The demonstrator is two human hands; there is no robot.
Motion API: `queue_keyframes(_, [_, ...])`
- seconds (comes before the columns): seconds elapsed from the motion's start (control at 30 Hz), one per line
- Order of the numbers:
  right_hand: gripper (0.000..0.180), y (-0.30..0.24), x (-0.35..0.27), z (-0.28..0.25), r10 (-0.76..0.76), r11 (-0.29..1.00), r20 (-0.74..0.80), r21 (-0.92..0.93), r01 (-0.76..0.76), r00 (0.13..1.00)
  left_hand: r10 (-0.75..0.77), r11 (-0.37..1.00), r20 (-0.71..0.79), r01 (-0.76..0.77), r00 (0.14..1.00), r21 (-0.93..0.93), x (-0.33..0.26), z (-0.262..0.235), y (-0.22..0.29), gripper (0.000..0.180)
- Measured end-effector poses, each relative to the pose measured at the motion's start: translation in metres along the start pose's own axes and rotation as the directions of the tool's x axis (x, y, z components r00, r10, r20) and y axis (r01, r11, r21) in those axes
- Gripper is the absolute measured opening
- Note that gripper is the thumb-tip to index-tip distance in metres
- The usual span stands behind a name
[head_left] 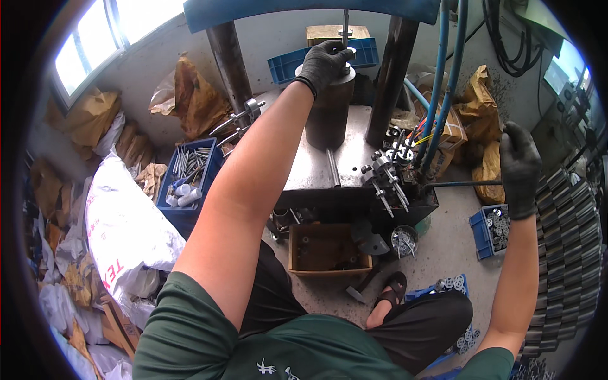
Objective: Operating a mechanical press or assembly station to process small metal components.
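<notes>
My left hand (324,66), in a dark glove, reaches to the top of a thick dark metal cylinder (327,120) standing on the press table. Its fingers are closed around an upright metal shaft (346,38) above a pale round plate (342,76); the fingers partly hide the grip. My right hand (520,166), also gloved, is raised at the right with its fingers extended. Its lower palm is beside the end of a dark lever bar (465,183); whether they touch is unclear. A short metal rod (333,168) lies on the table in front of the cylinder.
Shafts with round metal discs (387,172) lie at the table's right edge; blue hoses (443,88) hang beside. A blue bin of rods (190,166) stands left, a wooden box (330,250) below. Stacked metal parts (567,266) line the right side; a hammer (358,293) lies on the floor.
</notes>
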State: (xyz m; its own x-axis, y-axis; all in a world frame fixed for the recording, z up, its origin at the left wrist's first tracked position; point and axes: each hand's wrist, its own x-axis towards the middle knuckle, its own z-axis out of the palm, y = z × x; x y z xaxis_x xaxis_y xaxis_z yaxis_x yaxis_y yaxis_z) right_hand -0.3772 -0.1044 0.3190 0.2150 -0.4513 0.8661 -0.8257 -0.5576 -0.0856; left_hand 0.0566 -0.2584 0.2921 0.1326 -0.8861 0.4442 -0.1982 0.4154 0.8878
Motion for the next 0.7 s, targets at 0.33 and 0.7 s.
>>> queue_keyframes(0.33, [0.035, -0.006, -0.031, -0.026, 0.280, 0.954, 0.406, -0.018, -0.298, 0.870, -0.033, 0.999, -0.010, 0.032, 0.999, -0.029, -0.005, 0.004, 0.004, 0.039])
queue_keyframes(0.7, [0.022, -0.070, -0.140, -0.078, 0.211, 0.956, 0.925, -0.128, -0.263, 0.317, 0.048, 0.995, -0.046, -0.044, 0.998, 0.090, 0.011, 0.001, -0.016, 0.042])
